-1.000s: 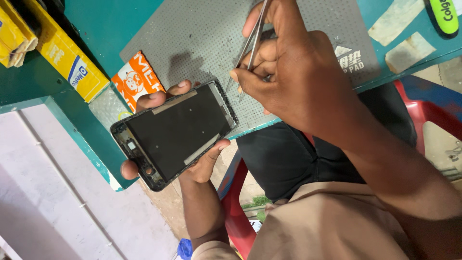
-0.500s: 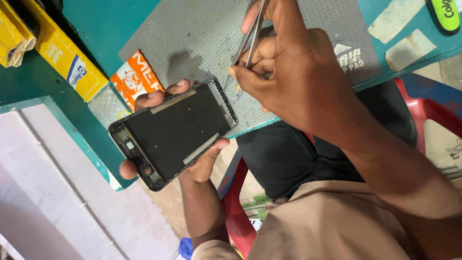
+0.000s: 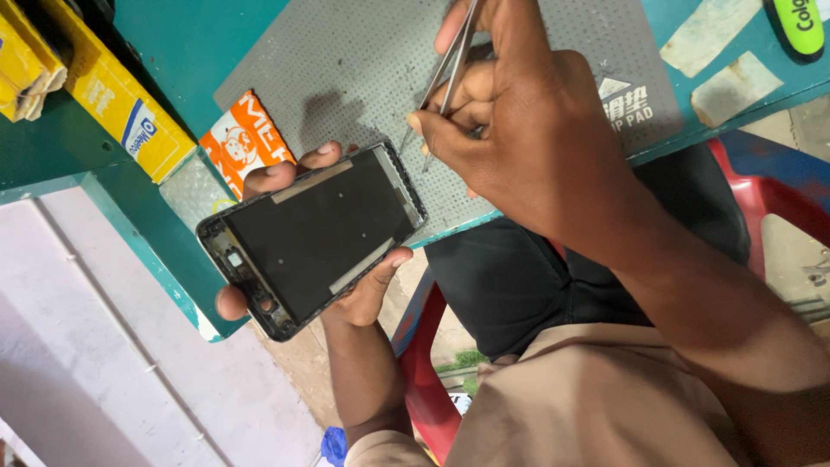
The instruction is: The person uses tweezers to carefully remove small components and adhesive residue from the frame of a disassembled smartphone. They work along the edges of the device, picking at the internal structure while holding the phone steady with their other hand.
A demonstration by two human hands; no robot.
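Both hands grip: left hand (image 3: pixel 346 285) phone frame (image 3: pixel 316 233), right hand (image 3: pixel 519 130) tweezers (image 3: pixel 445 73).

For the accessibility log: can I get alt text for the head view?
A left hand grips an opened phone frame while the right hand holds tweezers by its top edge, above a grey mat on a teal bench. An orange packet and yellow boxes lie nearby.
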